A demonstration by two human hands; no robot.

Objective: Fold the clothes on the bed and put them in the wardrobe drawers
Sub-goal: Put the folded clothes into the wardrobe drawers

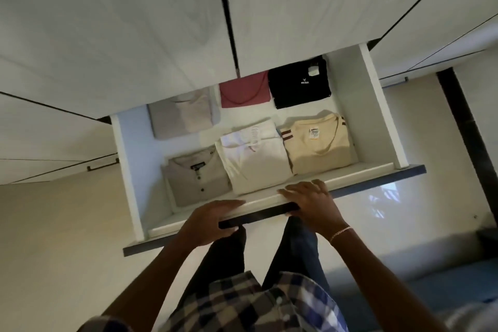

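Note:
A white wardrobe drawer (377, 105) stands pulled out below me, full of folded clothes. In its front row lie a grey polo (199, 183), a white garment (256, 159) and a cream tee with brown stripes (318, 143). Behind them lie a beige top (180, 116), a pink top (244, 91) and a black tee (300, 83). My left hand (213, 221) grips the drawer's black front handle (258, 215) near its left end. My right hand (310, 202) rests over the front edge at the handle's right end, fingers curled on it.
White wardrobe doors (121, 29) rise above the drawer, with closed drawers to the left (54, 143) and right (431, 35). Pale floor (54, 237) lies left; a blue-grey bed edge (444, 277) sits at lower right. My legs stand under the drawer front.

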